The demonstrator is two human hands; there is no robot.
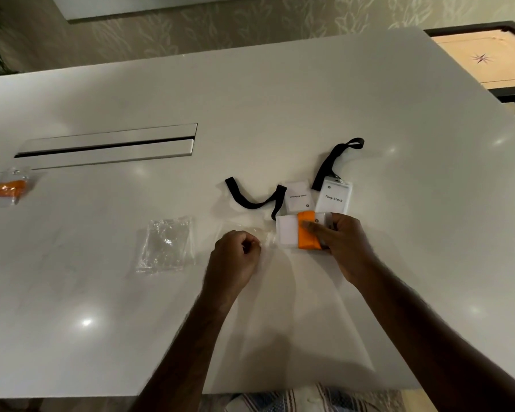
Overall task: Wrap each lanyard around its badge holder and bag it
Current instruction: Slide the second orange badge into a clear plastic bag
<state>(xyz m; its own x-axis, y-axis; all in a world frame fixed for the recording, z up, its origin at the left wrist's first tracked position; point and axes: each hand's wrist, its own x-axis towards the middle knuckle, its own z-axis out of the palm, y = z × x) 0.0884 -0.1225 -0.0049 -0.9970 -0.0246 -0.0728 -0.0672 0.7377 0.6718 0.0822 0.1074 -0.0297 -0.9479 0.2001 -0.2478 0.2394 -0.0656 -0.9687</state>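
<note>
While I watch the head view, the right hand (344,245) is closed around a badge holder (287,233) with an orange lanyard (306,236) wound round its middle — fingers over the orange band, the holder's white end sticking out to the left, held just above or on the white table (250,114); I can't tell which. Left hand (235,257) is curled into a loose fist, pinching the edge of a clear bag (250,230) that lies just left of the holder's white end; the bag is faint and blurred, so I can't tell whether its mouth is open. Beyond the hands, two more badge holders lie flat and unwrapped: one marked "Tony Stark" (333,196) with a black lanyard (333,162) trailing away from me, and beside it on the left a second card holder (299,197) with its black lanyard (253,197) sprawled out leftwards. Near the left hand sits a pile of spare clear bags (165,245). Far left — one bagged badge with orange lanyard (9,187), well apart from the rest.
</note>
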